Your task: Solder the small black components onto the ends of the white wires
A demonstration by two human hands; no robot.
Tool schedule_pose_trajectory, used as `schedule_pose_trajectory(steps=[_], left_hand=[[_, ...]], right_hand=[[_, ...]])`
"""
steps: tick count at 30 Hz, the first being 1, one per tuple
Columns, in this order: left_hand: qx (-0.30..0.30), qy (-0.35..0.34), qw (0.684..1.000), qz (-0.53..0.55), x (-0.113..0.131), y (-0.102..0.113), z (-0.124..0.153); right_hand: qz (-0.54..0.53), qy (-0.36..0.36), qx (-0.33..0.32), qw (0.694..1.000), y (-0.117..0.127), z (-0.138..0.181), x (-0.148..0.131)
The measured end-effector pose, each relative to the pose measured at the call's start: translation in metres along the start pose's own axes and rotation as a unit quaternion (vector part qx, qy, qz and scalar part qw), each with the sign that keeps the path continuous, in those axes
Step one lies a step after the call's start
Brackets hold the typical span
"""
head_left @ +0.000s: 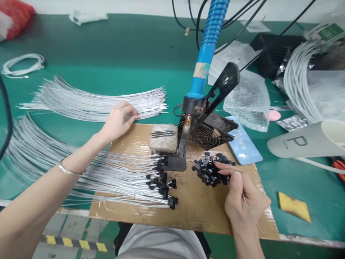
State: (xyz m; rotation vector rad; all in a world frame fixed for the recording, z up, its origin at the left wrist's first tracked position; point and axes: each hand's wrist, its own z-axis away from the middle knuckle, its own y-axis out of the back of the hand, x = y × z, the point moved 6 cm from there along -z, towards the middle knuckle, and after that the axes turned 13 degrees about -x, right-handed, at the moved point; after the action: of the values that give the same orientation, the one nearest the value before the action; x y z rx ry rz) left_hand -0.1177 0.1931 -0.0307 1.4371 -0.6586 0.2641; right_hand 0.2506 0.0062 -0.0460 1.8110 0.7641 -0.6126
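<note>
My left hand (118,120) reaches to the far bundle of thin white wires (107,102), its fingers pinched on the wire ends. My right hand (241,196) rests on the cardboard sheet (194,208), fingertips closed on a piece in the pile of small black parts (211,168); a thin strand also runs through this hand. Several wires with black parts on their ends (129,178) lie on the cardboard near me. A soldering iron in its stand (185,136) is upright between my hands, beside a stone block (164,138).
A blue ribbed hose (206,50) comes down to a small black fan (208,131). More white wires (299,75) curve at the right, near bubble wrap (248,99), a blister pack (292,123), a white tube marked P (302,142) and a yellow sponge (293,207).
</note>
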Motion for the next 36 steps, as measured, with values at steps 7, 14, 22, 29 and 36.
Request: schedule_pose_trajectory(steps=[7,14,22,29,36], left_hand=[[0.037,0.038,0.996,0.067,0.0,0.017,0.014],[-0.016,0.072,0.992,0.103,0.032,0.047,0.053],[-0.287,0.064,0.911,0.291,0.069,0.015,0.099],[-0.303,0.072,0.9,0.304,0.084,-0.011,0.11],[-0.256,0.028,0.942,0.214,0.089,-0.016,0.124]], right_hand=[[-0.021,-0.001,0.036,0.999,0.001,0.001,0.002],[-0.002,-0.008,0.089,0.996,0.013,0.007,-0.007],[-0.23,-0.031,-0.155,0.96,-0.031,0.008,-0.058],[-0.278,-0.022,-0.278,0.919,-0.065,0.002,-0.091],[-0.239,0.0,-0.27,0.933,-0.068,0.007,-0.089]])
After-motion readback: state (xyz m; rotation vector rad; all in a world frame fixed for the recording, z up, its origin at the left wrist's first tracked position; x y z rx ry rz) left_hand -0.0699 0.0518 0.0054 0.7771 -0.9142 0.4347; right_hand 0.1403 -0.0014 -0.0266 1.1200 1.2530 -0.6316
